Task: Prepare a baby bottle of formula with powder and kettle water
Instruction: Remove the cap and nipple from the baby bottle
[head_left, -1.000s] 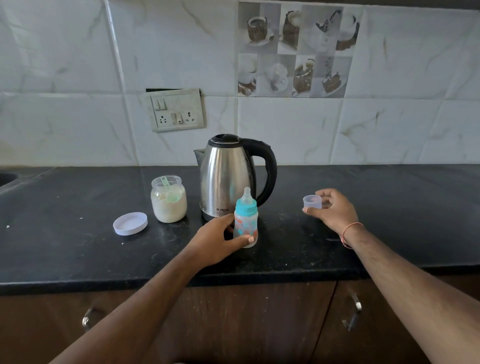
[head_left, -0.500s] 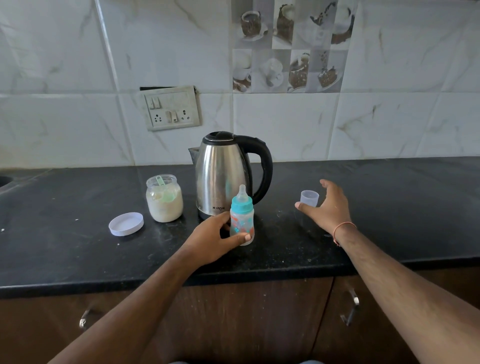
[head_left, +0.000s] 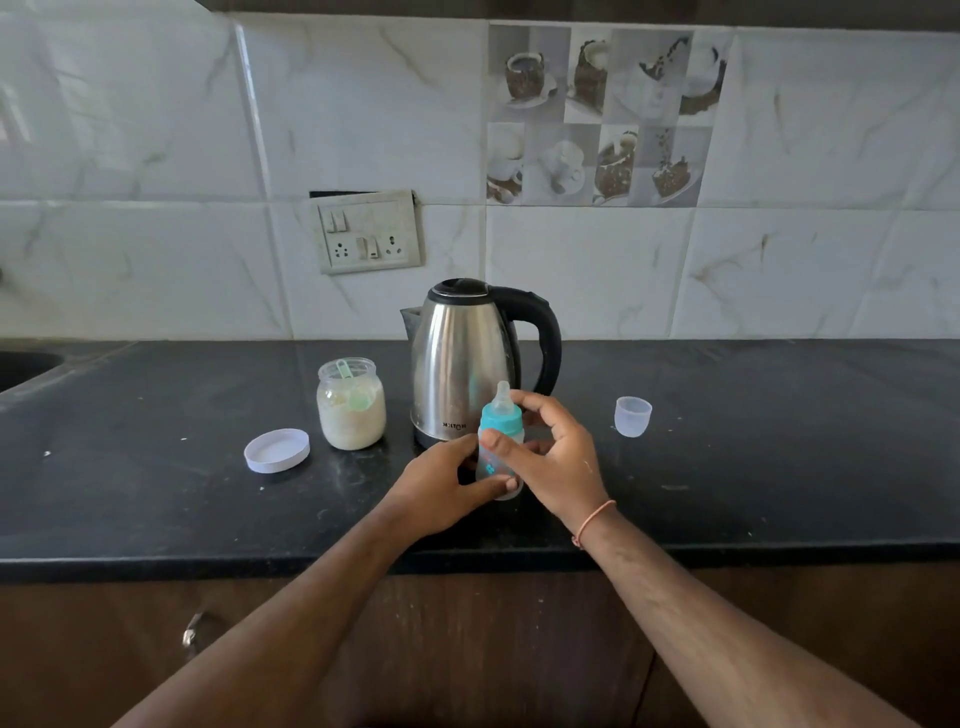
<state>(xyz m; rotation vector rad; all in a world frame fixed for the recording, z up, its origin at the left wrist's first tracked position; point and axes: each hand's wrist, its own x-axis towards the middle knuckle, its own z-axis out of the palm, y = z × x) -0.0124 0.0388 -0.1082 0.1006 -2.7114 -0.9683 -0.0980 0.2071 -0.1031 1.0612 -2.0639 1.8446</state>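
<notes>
Bottle (head_left: 500, 447): upright on the worktop (head_left: 156, 493), just before the kettle (head_left: 462, 364)
Left hand (head_left: 441, 488): fingers curled round the bottle's base
Right hand (head_left: 556, 467): fingers curled at its teal collar
Jar (head_left: 351, 405): open, powder inside; lid (head_left: 277, 450) beside it
Cap (head_left: 632, 415): apart, right

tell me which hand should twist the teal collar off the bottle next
The right hand: its thumb and fingers already curl around the teal collar at the top of the bottle, while the left hand grips the lower body, steadying it.
</notes>
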